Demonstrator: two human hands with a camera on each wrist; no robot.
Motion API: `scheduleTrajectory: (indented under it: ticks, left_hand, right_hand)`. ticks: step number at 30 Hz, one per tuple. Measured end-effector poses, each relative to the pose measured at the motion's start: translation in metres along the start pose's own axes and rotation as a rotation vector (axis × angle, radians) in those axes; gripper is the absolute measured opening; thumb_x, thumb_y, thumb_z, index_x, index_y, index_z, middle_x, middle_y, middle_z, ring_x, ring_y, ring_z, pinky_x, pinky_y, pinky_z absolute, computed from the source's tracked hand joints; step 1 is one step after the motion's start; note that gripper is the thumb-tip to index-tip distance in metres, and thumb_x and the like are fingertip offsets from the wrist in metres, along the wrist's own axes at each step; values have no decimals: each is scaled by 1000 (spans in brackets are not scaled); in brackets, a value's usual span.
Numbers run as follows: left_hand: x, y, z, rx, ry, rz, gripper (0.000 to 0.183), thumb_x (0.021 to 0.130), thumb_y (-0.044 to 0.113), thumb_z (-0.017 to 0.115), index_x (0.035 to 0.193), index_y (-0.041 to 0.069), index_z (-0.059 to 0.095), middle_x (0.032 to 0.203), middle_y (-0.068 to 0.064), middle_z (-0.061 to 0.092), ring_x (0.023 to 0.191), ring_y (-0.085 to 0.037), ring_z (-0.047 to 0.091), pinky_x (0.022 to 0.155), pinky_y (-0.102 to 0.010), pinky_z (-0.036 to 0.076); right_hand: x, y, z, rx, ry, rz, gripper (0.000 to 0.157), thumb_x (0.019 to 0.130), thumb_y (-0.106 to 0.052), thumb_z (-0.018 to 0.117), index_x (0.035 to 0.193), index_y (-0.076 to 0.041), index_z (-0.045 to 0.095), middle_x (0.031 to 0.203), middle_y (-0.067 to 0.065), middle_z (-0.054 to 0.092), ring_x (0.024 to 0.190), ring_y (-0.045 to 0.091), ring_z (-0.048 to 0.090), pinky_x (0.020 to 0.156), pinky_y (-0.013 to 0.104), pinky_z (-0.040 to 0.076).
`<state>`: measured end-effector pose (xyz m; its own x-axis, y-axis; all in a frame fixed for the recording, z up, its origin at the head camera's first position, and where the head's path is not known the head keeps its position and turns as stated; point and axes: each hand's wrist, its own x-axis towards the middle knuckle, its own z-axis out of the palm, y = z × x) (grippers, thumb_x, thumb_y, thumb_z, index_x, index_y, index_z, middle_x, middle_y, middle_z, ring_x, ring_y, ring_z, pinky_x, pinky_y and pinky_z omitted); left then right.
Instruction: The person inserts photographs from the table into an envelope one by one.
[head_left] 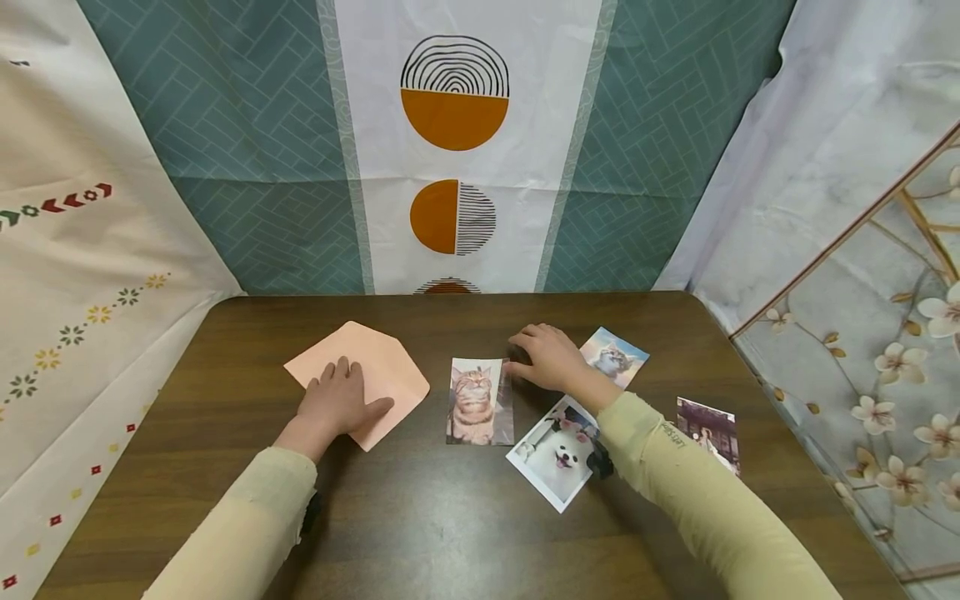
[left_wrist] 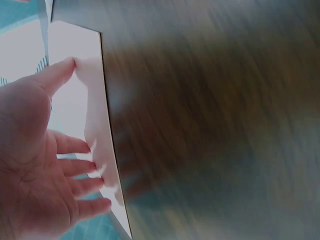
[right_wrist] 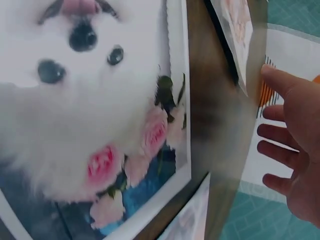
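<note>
My left hand (head_left: 337, 404) lies over a pale pink envelope (head_left: 382, 367) on the left side of the table, its fingers spread. The left wrist view shows the thumb and fingers extended at the envelope (left_wrist: 95, 100). My right hand (head_left: 551, 358) is beside the upper right corner of an orange cat picture (head_left: 471, 408), thumb nearest. That picture has a clear, glossy strip along its right side. In the right wrist view the fingers of the right hand (right_wrist: 300, 145) are loosely extended with nothing held; whether the thumb touches the picture I cannot tell.
Below the right forearm lies a white dog picture (head_left: 558, 458). A kitten picture (head_left: 615, 358) sits behind the right wrist, and a dark picture with a figure in white (head_left: 705, 429) is farther right. Curtains (head_left: 273, 125) hang behind the brown table (head_left: 420, 517).
</note>
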<state>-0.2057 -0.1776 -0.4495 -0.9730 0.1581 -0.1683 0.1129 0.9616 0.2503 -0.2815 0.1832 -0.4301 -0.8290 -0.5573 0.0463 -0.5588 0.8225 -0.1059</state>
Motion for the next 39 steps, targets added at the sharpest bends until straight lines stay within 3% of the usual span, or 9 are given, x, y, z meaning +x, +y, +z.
scheduleTrajectory:
  ticks: [8,14,19,28,33,39]
  left_hand:
    - [-3,-22,-11,-1,-70,93,94,100,56,65,159,-11,37,166,-37,29,153,-60,23,119,-76,21]
    - [-2,-32,-18,20,-88,153,92,95,57,72,160,-2,43,166,-34,33,151,-62,26,117,-78,24]
    - [-1,-36,-24,41,-105,170,91,93,56,74,161,3,44,166,-31,36,152,-61,27,116,-79,23]
    - [-1,-37,-29,21,-123,173,94,90,56,78,161,3,45,166,-32,34,151,-61,28,116,-79,24]
    - [2,-31,-27,-37,-63,111,101,92,59,76,160,-6,41,163,-37,35,149,-60,31,112,-78,32]
    - [5,-20,-25,-200,-15,-97,111,94,63,68,160,-16,25,165,-42,25,150,-64,23,113,-78,30]
  right_hand:
    - [10,-6,18,-72,-11,24,58,102,-50,69,140,-6,67,135,16,65,135,39,57,118,55,40]
    - [14,-12,26,-89,-1,22,57,101,-51,70,137,-6,68,134,15,65,129,37,60,111,55,46]
    - [16,-13,30,-114,8,16,53,101,-50,71,133,-8,69,130,12,65,122,34,61,104,53,50]
    - [19,-14,31,-62,14,9,46,99,-45,75,126,-7,73,123,13,67,117,35,61,97,52,53]
    - [20,-14,26,1,17,-7,37,97,-38,80,118,-7,75,117,12,68,111,35,63,94,51,55]
    - [24,-13,21,127,-44,28,34,97,-30,81,120,-5,75,117,13,67,111,35,64,98,48,54]
